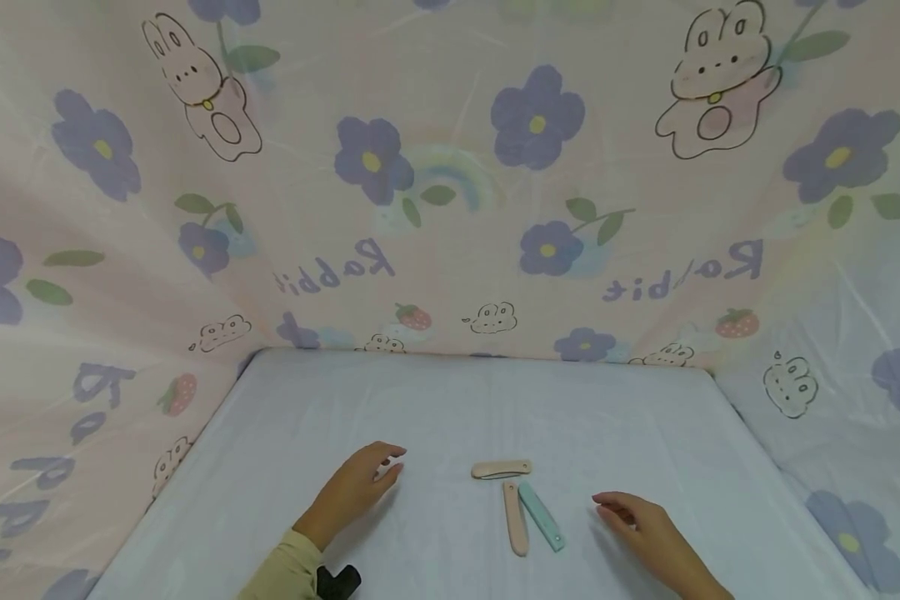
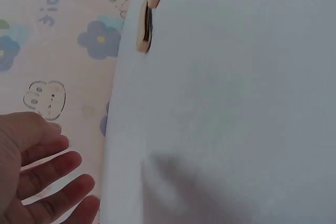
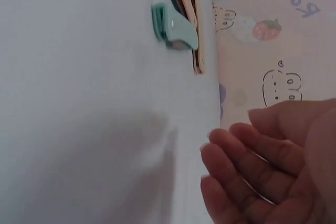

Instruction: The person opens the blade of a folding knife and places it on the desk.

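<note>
Three slim, folding-knife-like pieces lie close together on the white table. One beige piece [image 1: 501, 469] lies crosswise at the back. Nearer the front are a second beige piece [image 1: 516, 518] and a mint-green piece [image 1: 542, 517], close together at their far ends. To their left is my left hand [image 1: 360, 483], apart from them, with fingers loosely bent and nothing held. My right hand [image 1: 642, 527] hovers on the other side, nearest the mint-green piece, also empty with relaxed fingers. In the right wrist view, the mint-green piece [image 3: 178, 27] shows a slot along its edge.
A white cloth-like surface [image 1: 345, 400] covers the table. Hanging sheets [image 1: 450, 250] printed with rabbits and flowers enclose its back and both sides. A black object [image 1: 337, 582] shows beside the left sleeve [image 1: 288, 567].
</note>
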A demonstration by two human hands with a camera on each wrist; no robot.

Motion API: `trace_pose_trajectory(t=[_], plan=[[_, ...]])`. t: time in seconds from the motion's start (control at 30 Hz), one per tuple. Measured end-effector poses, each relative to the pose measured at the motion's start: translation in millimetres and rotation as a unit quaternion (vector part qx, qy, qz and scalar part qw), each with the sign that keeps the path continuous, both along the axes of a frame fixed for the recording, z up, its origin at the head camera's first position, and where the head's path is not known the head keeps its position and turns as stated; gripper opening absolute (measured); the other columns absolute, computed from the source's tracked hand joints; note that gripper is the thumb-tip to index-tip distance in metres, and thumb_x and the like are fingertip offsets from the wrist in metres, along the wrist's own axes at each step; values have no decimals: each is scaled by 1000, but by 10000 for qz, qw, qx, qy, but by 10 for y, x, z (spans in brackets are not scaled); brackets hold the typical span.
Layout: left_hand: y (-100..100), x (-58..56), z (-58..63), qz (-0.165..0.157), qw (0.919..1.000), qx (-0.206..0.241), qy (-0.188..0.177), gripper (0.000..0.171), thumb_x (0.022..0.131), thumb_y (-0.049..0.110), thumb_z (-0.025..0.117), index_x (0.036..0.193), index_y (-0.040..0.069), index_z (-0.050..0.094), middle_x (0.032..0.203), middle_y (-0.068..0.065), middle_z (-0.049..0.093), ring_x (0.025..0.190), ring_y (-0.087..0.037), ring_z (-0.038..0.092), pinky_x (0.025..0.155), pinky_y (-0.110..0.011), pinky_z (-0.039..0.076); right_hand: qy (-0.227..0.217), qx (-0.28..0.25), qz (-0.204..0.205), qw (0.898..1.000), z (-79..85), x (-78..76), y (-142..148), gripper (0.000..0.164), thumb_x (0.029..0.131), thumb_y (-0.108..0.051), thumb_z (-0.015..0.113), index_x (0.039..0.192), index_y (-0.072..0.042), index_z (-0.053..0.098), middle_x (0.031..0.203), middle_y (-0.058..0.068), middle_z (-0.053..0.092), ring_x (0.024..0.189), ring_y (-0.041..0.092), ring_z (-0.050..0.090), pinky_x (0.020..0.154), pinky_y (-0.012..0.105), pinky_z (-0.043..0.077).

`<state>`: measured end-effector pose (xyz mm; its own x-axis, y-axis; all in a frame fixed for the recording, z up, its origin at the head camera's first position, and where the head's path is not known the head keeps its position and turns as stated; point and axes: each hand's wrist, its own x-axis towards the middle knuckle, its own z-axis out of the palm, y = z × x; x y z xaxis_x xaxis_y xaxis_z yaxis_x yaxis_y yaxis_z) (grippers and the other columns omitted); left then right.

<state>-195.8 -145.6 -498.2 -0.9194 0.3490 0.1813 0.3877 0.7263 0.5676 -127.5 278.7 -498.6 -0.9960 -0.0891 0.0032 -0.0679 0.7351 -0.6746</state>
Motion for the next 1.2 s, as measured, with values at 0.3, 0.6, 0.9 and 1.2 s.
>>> trace_pose_trajectory(t=[0.3, 0.6, 0.9, 1.2], plan=[[333, -15, 48, -383, 9992, -50, -90, 27, 93, 24, 58, 118, 13, 62, 112, 3, 60, 98, -15, 57, 78, -32, 51, -68, -367, 166, 9992, -39, -95, -252, 22, 90, -24, 63, 106, -9, 67, 100, -2, 66, 92, 14, 61, 76, 24, 51], [638, -83, 46, -777, 9967, -141, -163, 27, 94, 25, 58, 119, 15, 61, 113, 6, 60, 98, -13, 57, 78, -29, 51, -113, -430, 194, 9988, -119, -245, -458, 18, 90, -17, 61, 106, -9, 66, 102, -1, 66, 95, 18, 62, 78, 30, 52], [972, -176, 13, -1076, 9931, -321, -348, 27, 93, 26, 58, 118, 16, 61, 114, 7, 59, 101, -11, 56, 84, -29, 49, -397, -403, 109, 9983, -126, -378, -674, 21, 92, -20, 58, 108, -8, 66, 103, 2, 65, 92, 18, 59, 77, 37, 51], [1219, -253, -21, -1343, 9880, -762, -54, 26, 92, 23, 60, 115, 11, 64, 110, 2, 63, 104, -11, 56, 89, -28, 47, -309, -415, 163, 9985, -145, -470, -836, 25, 95, -23, 55, 104, -4, 67, 83, -1, 60, 72, 13, 52, 58, 27, 46]])
